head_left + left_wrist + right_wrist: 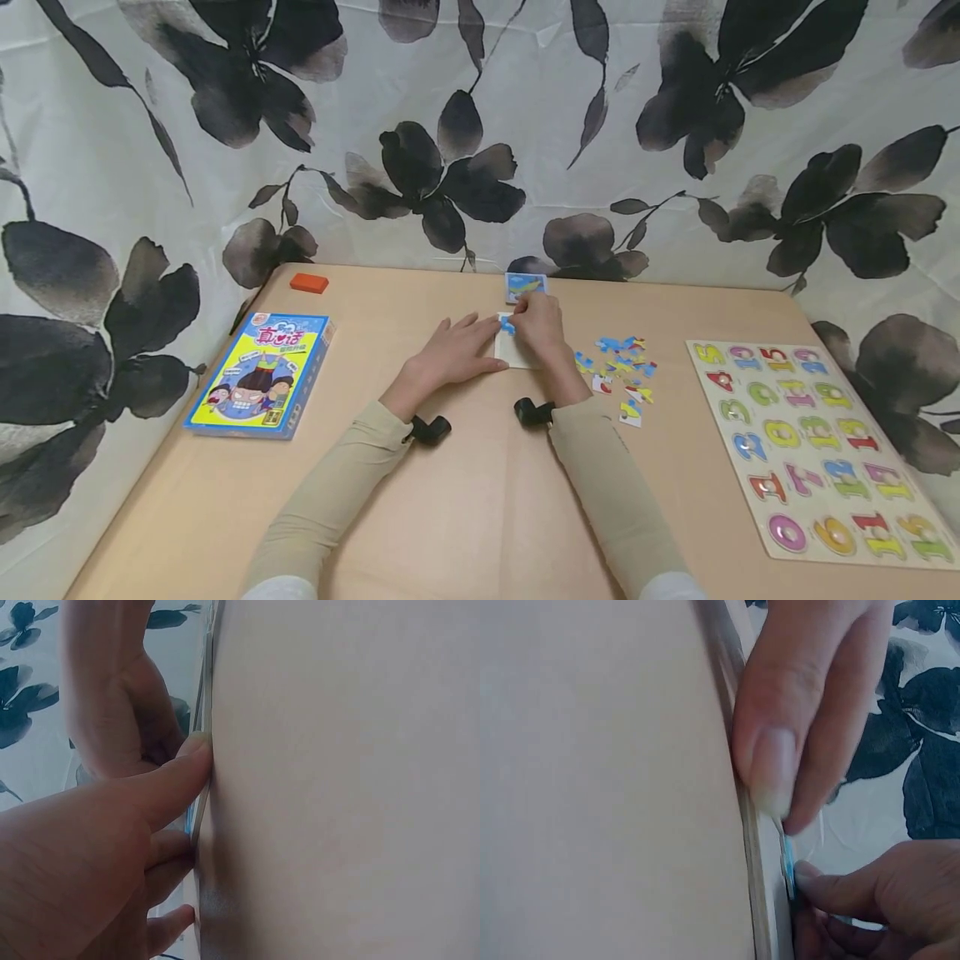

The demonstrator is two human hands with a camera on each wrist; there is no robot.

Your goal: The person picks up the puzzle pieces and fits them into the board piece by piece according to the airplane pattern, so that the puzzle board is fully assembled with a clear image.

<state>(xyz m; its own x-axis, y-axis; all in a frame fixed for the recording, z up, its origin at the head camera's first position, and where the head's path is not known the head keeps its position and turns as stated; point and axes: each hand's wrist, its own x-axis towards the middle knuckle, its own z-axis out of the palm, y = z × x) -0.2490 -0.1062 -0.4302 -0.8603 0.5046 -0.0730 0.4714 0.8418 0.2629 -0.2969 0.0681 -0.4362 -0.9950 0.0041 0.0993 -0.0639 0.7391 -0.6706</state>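
**Two hands close in on a small white puzzle board**

The right hand bends down over the upper right of the board, thumb and forefinger drawn close together; I cannot tell whether that grip has a piece between its tips; the left hand has its grip spread, fingers loosely extended, their tips and the thumb touching the board's left side. The puzzle board lies near the far edge of the tabletop; it is thin, pale and flat, with blue pieces in its upper left corner and bare white below; the right hand hides much of its right side, and both wrist views show it nearly edge-on, with only a sliver of blue. Just beyond stands or lies a blue picture card, partly covered by the right hand, its picture too small to read; to the right, loose pieces in blue, yellow, red and white overlap, their shapes hard to separate; farther out are a numeral board, its lower right corner cut off, a blue-and-yellow box and an orange block.
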